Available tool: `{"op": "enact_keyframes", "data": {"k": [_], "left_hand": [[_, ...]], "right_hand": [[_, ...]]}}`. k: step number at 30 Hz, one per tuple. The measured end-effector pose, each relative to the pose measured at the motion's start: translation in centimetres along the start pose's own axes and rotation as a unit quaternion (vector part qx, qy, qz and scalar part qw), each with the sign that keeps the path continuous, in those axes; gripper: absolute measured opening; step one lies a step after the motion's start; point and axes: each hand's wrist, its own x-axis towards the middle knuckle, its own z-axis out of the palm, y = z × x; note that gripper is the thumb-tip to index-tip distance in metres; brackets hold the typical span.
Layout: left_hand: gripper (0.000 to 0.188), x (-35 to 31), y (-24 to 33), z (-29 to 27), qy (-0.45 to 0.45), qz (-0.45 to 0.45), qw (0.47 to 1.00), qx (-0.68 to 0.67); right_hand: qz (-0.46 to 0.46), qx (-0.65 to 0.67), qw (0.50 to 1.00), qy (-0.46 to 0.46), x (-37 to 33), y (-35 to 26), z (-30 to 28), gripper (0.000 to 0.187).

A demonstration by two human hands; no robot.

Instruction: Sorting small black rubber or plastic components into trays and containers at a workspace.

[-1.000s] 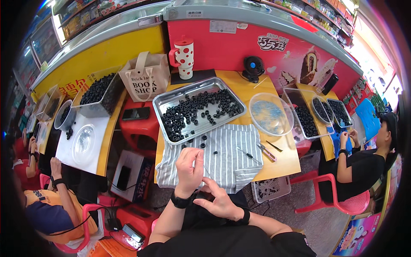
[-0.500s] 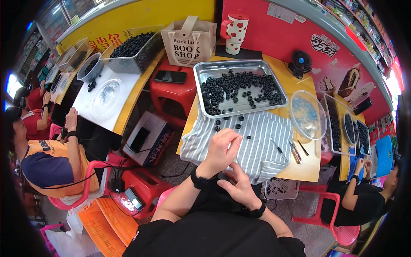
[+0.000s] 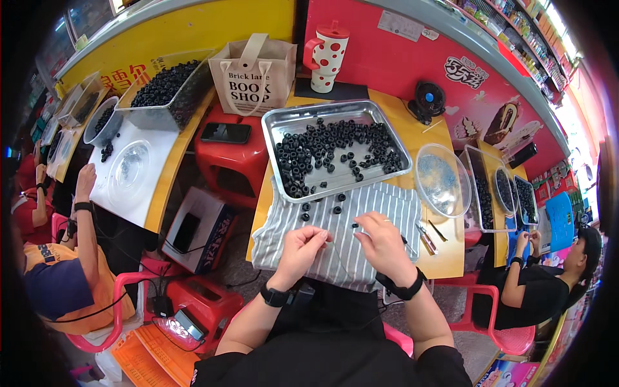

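Note:
A striped grey-and-white cloth (image 3: 284, 229) lies over the table's near part, under both my hands. My left hand (image 3: 300, 257) is closed in a pinch, with a thin thread-like strand (image 3: 333, 245) trailing from its fingertips. To its right my right hand (image 3: 389, 250) reaches over the cloth, thumb and forefinger apart, beside a small black bead (image 3: 355, 226). A few larger black beads (image 3: 337, 209) lie on the cloth just above. Beyond it stands a metal tray (image 3: 269, 145) holding many loose black beads (image 3: 309, 145).
Right of the cloth are a clear oval lid (image 3: 442, 180) with fine bluish bits, a small pointed tool (image 3: 426, 240) and tweezers (image 3: 438, 230). A spotted tumbler (image 3: 329, 58) and small fan (image 3: 430, 102) stand behind. Co-workers sit left and right; a red stool (image 3: 225, 155) bears a phone.
My hands, earlier close together near my lap, have moved apart. The right one has come forward over the cloth to the small bead. The whole view has shifted somewhat.

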Motion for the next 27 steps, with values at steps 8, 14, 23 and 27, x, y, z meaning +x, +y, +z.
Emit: {"op": "enact_keyframes", "data": {"k": [8,14,23,27], "left_hand": [[0.018,-0.1,-0.2,-0.9,-0.025,0.003,0.999,0.021],[0.018,-0.1,-0.1,-1.1,-0.014,0.004,1.000,-0.013],[0.031,-0.3,0.4,-1.5,-0.139,-0.062,0.980,-0.130],[0.028,-0.4,1.0,0.0,-0.109,-0.068,0.982,-0.137]], "right_hand": [[-0.112,-0.148,0.977,-0.109,4.7,0.6,4.0,0.011],[-0.014,0.073,0.993,-0.095,3.2,-1.2,2.9,0.018],[-0.074,0.105,0.991,0.042,-0.9,-3.8,4.3,0.034],[-0.037,0.186,0.978,0.082,-1.2,-2.4,3.5,0.028]]}}
